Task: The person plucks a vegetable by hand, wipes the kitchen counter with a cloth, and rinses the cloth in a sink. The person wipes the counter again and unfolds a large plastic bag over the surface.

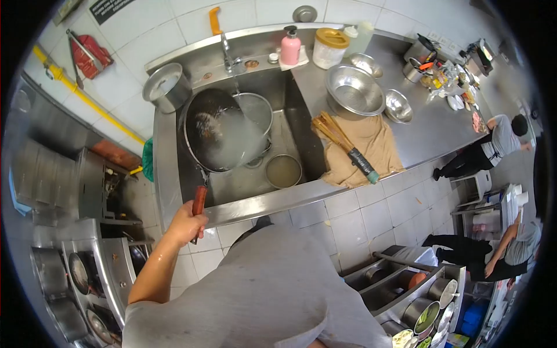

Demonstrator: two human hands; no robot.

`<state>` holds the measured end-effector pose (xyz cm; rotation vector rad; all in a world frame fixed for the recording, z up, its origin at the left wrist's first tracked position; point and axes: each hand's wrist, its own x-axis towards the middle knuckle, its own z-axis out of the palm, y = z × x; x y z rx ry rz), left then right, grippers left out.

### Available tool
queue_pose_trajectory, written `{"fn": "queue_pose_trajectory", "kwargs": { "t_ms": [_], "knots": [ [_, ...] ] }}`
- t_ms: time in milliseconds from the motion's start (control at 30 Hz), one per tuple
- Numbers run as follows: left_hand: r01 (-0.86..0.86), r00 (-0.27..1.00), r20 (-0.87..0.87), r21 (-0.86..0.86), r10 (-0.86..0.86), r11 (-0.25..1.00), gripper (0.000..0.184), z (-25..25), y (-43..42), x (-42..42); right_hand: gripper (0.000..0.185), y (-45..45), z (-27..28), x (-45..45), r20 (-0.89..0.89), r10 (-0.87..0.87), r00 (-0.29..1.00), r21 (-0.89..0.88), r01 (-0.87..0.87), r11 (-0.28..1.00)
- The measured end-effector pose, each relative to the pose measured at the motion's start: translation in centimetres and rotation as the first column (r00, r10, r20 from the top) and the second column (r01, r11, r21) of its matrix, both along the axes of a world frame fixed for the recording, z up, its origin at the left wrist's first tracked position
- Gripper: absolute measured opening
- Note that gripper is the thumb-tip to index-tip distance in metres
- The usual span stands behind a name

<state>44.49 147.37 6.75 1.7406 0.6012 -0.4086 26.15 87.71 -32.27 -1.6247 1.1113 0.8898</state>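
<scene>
White wall tiles (156, 43) are backing the steel sink (255, 206), table (423, 107) running off to the right. Two people (509, 139) (522, 249) are working over on the right side, well apart from me

Step in hand, my read: wetting or rinsing the wok (200, 110). It's sitting in the left part of the sink, overlapping a round metal vessel (267, 109). Tap (229, 58) is running into that area, cloudy water is pooling in the wok. Small round container (284, 172) is holding liquid nearby on the sink floor

Any next move of the wok is calling for a firm grip and a steady wrist, I'd judge; tilting carelessly could be slopping water over the rim

Left hand (187, 225) is gripping the wooden handle (199, 202), fingers (201, 220) closed around it, no gap showing. Forearm is angling up from lower left, elbow bent, wrist just outside the sink's near edge. Right hand isn't showing, so I'm unable to tell its state

Bundled-stick brush (342, 139) is lying on the tan cloth (380, 139) right of the sink, big metal bowl (355, 90) resting just behind
</scene>
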Motion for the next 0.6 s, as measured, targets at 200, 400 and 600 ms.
{"fn": "queue_pose_trajectory", "kwargs": {
  "t_ms": [200, 400, 600],
  "knots": [
    [0.095, 0.990, 0.018, 0.641, -0.139, 0.762, 0.023, -1.3, 1.2, -1.4, 0.052, -0.2, 1.5, 1.5, -0.009, 0.092, 0.996, -0.034, -0.092, 0.995],
    [-0.025, 0.972, 0.198, 0.624, -0.127, 0.781, 0.027, -4.3, 2.9, -0.6, 0.055, -0.9, 3.5, 3.6, 0.012, 0.157, 0.987, -0.105, -0.155, 0.982],
    [-0.084, 0.992, 0.079, -0.190, 0.100, 0.978, 0.016, -5.8, 1.7, 3.5, 0.063, 0.6, 5.3, 6.3, -0.150, 0.183, 0.972, -0.385, -0.227, 0.895]
  ]
}}
